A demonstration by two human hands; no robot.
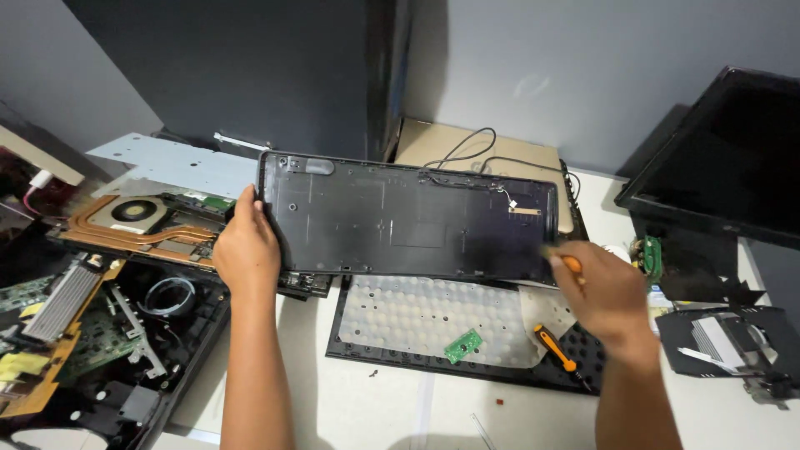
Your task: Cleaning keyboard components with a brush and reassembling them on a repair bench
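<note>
At nine o'clock, left hand [246,246] clamps the keyboard cover's [408,218] short end; its long axis runs three-to-nine, raised above the desk [375,408]. Right hand [604,292], nearer the cover's four-o'clock corner, grips an orange screwdriver [572,265].

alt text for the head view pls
Two hands tilt up a black keyboard shell over a desk: left hand grips its left edge, right hand holds an orange screwdriver at its right corner. A keyboard membrane lies below.
</note>
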